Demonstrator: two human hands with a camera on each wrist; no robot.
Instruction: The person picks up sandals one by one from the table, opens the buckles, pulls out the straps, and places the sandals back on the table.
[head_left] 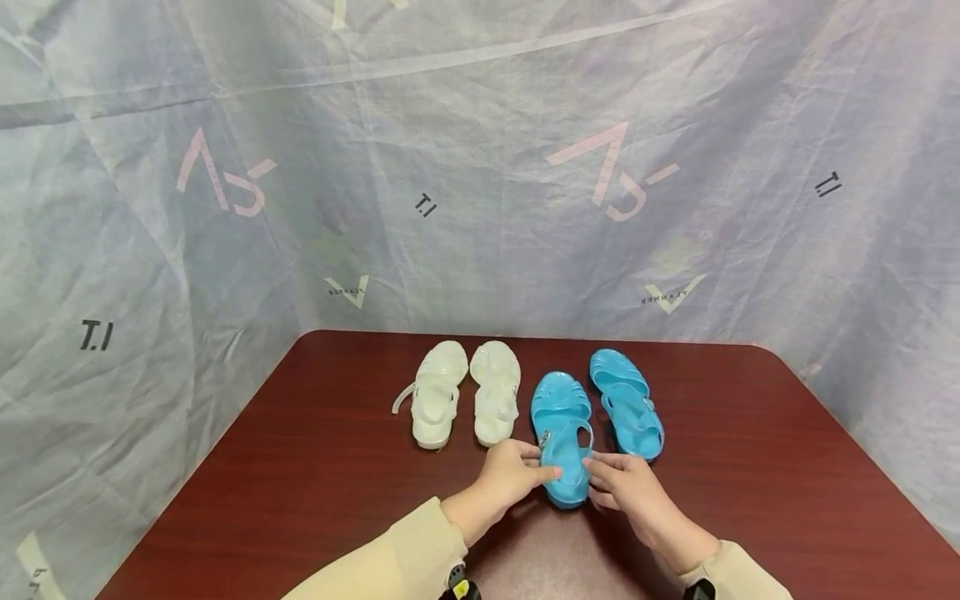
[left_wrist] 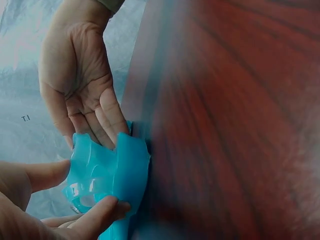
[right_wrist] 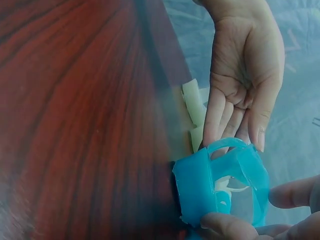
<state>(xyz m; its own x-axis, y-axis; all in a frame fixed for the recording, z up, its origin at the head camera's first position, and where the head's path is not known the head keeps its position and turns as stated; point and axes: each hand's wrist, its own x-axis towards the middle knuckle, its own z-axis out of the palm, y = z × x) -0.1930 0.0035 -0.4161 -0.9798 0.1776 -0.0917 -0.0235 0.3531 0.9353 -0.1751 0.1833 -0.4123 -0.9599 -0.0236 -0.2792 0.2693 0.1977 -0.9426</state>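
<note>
A blue jelly sandal (head_left: 564,446) is at the middle front, its toe pointing away from me and a small buckle on its left side. My left hand (head_left: 506,475) holds it at the heel's left side, thumb over the edge. From the opposite side my right hand (head_left: 637,496) grips the heel with thumb and fingers. In the left wrist view, the sandal's heel (left_wrist: 132,167) is between both hands, close over the table. The right wrist view shows its back strap and heel (right_wrist: 192,185) with fingertips against them. Its mate, another blue sandal (head_left: 628,400), lies just beyond on the right.
Two white sandals stand side by side further left, one (head_left: 437,400) with its strap sticking out leftward, the other (head_left: 495,392) close to the held sandal. All are on a dark red wooden table (head_left: 322,425). A grey printed cloth (head_left: 480,167) hangs behind and around it.
</note>
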